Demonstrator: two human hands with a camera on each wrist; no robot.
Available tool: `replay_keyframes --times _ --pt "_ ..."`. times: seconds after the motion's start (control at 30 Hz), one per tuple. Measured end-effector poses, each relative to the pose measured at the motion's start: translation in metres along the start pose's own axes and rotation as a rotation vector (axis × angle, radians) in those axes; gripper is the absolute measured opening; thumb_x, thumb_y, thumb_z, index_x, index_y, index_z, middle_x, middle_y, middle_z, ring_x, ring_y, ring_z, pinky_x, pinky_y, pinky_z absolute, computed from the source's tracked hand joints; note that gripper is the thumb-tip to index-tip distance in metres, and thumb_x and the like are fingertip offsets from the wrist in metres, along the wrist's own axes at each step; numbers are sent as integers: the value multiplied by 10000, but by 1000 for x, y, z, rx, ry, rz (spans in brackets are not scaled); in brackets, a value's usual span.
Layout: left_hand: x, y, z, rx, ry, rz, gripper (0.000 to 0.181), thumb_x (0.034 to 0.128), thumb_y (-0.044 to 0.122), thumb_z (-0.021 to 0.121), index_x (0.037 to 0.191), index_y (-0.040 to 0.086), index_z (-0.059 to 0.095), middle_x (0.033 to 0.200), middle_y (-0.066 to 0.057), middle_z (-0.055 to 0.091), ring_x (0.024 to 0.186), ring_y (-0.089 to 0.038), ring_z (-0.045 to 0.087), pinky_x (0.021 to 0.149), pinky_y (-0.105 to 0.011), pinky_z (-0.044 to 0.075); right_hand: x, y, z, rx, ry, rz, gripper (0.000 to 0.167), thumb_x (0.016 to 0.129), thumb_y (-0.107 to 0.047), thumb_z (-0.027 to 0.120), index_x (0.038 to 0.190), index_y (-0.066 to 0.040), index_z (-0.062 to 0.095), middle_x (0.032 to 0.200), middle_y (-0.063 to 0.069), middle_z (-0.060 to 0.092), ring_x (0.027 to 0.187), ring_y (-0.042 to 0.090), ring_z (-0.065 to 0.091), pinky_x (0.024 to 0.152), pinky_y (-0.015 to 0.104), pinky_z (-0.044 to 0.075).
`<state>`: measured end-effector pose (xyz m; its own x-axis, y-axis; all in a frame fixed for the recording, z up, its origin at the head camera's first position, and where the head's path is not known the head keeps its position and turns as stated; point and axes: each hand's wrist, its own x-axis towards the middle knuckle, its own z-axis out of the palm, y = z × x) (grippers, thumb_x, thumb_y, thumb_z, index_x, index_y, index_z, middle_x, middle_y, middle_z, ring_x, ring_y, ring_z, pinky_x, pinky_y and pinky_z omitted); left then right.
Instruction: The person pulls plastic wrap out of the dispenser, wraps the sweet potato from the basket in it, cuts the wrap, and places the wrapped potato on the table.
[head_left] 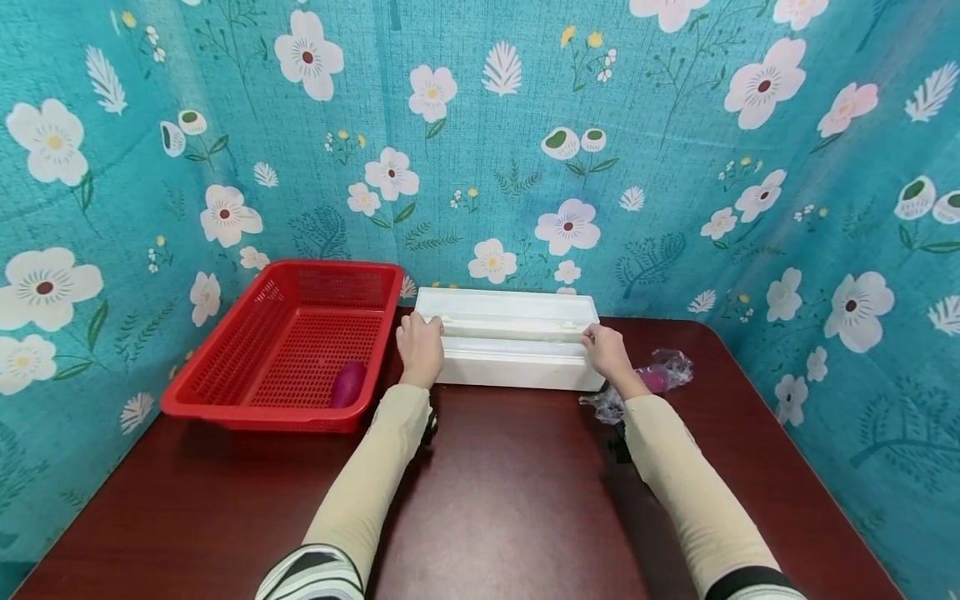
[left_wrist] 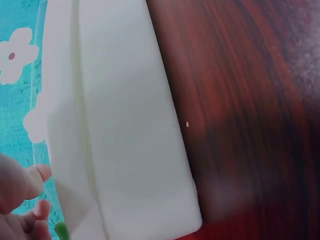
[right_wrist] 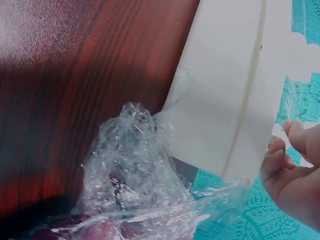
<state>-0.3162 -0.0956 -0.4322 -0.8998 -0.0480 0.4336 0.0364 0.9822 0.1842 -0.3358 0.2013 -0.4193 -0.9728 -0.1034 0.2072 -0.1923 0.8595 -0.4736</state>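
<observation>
A long white box (head_left: 517, 371), apparently a cling film dispenser, lies with its lid (head_left: 504, 302) raised at the back of the table. Both hands are at its two ends. The left hand (head_left: 422, 348) pinches at the left end and the right hand (head_left: 609, 354) at the right end. Between them runs a pale strip; in the wrist views a faint clear film (right_wrist: 291, 102) seems to rise from the pinching fingers. Crumpled clear plastic wrap (right_wrist: 135, 165) touches the box's right end, around a purplish-pink item (head_left: 654, 380).
A red plastic basket (head_left: 247, 414) stands on the left with a purple oblong vegetable (head_left: 348, 383) inside. Under everything is a dark red wooden table (head_left: 517, 492). Behind it hangs a teal flowered curtain (head_left: 480, 167).
</observation>
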Motion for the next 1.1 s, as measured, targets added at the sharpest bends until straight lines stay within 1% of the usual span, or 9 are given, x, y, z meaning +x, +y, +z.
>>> replay_keyframes --times 0.13,0.33,0.4,0.5,0.63,0.77,0.83,1.0,1.1 --pt "1 4 -2 43 -48 -36 199 912 39 423 916 103 611 831 -166 565 806 -310 518 674 -391 413 2 -1 0 -8 -23 7 138 925 -56 460 891 52 540 854 215 572 821 323 530 696 423 423" --pt "5 7 -4 36 -85 -81 156 883 37 481 753 91 546 605 -131 566 547 -269 567 423 -377 437 1 -3 1 -3 -44 37 124 945 -91 428 916 11 492 862 209 564 798 310 523 669 418 417" --pt "7 6 -7 -32 -113 -109 205 887 52 486 688 89 512 580 -103 546 543 -230 558 426 -357 430 1 -3 1 7 -45 44 127 950 -98 418 923 5 487 863 203 561 783 296 520 652 408 416" --pt "8 3 -12 -205 -134 -174 221 890 93 514 688 68 600 659 -78 595 620 -222 575 500 -358 461 2 -4 -1 51 -65 68 154 956 -103 404 948 20 495 841 201 574 732 268 536 614 375 422" --pt "8 -1 -18 -482 -137 -272 182 874 143 568 834 56 724 769 -91 663 722 -238 605 619 -358 487 4 -4 -7 248 -144 179 227 963 -98 370 1018 76 505 795 183 610 585 180 564 547 309 464" --pt "8 -3 -18 -763 -155 -386 204 850 179 616 904 5 707 719 -127 659 621 -211 627 591 -315 504 6 -3 -11 535 -203 318 302 948 -82 365 1093 154 485 756 149 626 504 112 575 524 273 502" --pt "7 -3 -17 -848 -155 -428 218 839 188 632 901 -9 701 679 -133 649 550 -190 622 545 -292 505 7 -3 -12 654 -203 373 342 945 -111 397 1101 181 482 732 129 628 509 111 591 533 270 511" --pt "5 -2 -15 -816 -83 -424 171 829 151 640 829 -3 715 681 -114 649 585 -170 596 558 -292 483 5 -1 -11 847 -151 466 389 910 -156 516 1104 181 498 686 101 634 557 145 629 584 289 520" --pt "5 0 -17 -779 -55 -417 152 829 133 635 805 10 721 715 -111 656 668 -214 588 606 -331 469 4 0 -11 930 -112 483 337 880 -57 546 1113 182 495 658 100 633 570 167 639 604 305 519"
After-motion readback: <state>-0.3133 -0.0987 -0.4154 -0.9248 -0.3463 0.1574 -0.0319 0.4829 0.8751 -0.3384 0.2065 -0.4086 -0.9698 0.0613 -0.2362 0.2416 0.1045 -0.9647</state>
